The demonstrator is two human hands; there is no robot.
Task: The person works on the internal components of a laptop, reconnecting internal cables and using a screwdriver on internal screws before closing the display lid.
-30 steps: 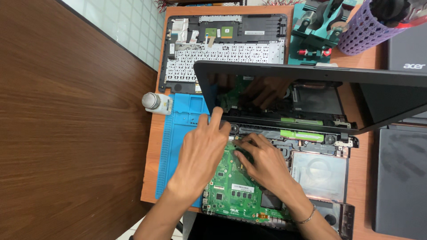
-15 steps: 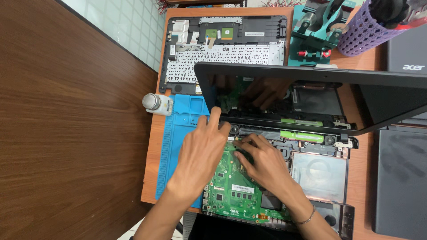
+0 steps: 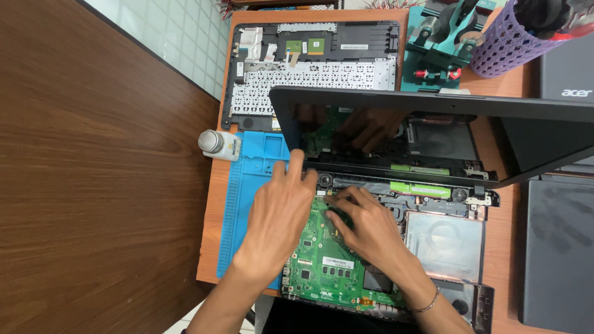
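Note:
An opened laptop base lies on the desk with its green motherboard [image 3: 331, 266] bare. The dark screen [image 3: 445, 133] stands tilted up at the back and mirrors the board and fingers. My left hand [image 3: 281, 210] rests flat on the board's left edge, fingers spread toward the hinge. My right hand [image 3: 368, 226] is curled with fingertips pressing on the board's upper part beside the left hand. A thin bracelet circles the right wrist. Whether the fingers pinch a small part is hidden. A green strip [image 3: 421, 188] runs under the hinge.
A blue work mat [image 3: 250, 185] lies under the laptop's left side, with a small white bottle [image 3: 218, 145] beside it. A removed keyboard cover [image 3: 312, 62] lies at the back. A teal holder [image 3: 442, 49] and purple basket [image 3: 507, 43] stand back right. Dark laptops [image 3: 560, 247] lie right.
Both hands stay at the same spot on the motherboard. The right fingers have shifted slightly; nothing has been lifted or released.

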